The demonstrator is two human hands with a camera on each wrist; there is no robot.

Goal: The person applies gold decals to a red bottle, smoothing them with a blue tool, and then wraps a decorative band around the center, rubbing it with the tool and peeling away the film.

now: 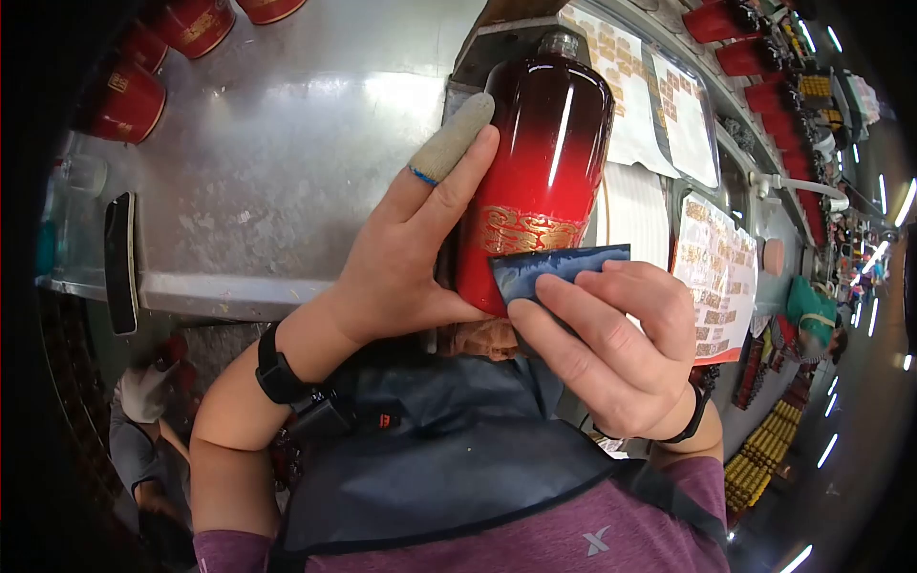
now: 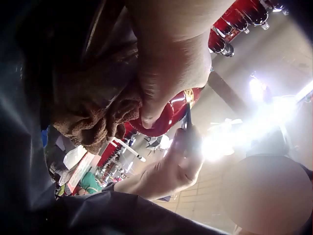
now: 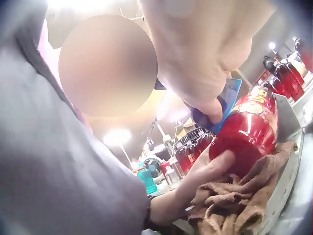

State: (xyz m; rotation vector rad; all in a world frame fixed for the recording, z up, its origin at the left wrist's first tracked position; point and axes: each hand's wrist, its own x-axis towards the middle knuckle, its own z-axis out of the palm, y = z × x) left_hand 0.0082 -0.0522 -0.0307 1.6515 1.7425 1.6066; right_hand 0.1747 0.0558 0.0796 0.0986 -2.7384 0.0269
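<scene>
A red bottle with a black shoulder (image 1: 549, 143) lies with its neck away from the body, a gold pattern (image 1: 521, 229) round its lower part. My left hand (image 1: 406, 248) grips it, thumb by the base and fingers along its left side; one finger wears a beige cover (image 1: 454, 138). My right hand (image 1: 621, 344) pinches a dark blue sheet (image 1: 516, 278) whose edge lies at the gold pattern. In the right wrist view the sheet (image 3: 234, 95) stands tilted against the bottle (image 3: 247, 132). Beneath the base is a bunched brown cloth (image 3: 227, 203).
A metal tabletop (image 1: 287, 143) extends left, with red containers (image 1: 119, 100) at its far left and a dark flat object (image 1: 120, 263) by the near edge. Sheets of gold stickers (image 1: 716, 272) lie right of the bottle. Another person (image 1: 143, 420) is at lower left.
</scene>
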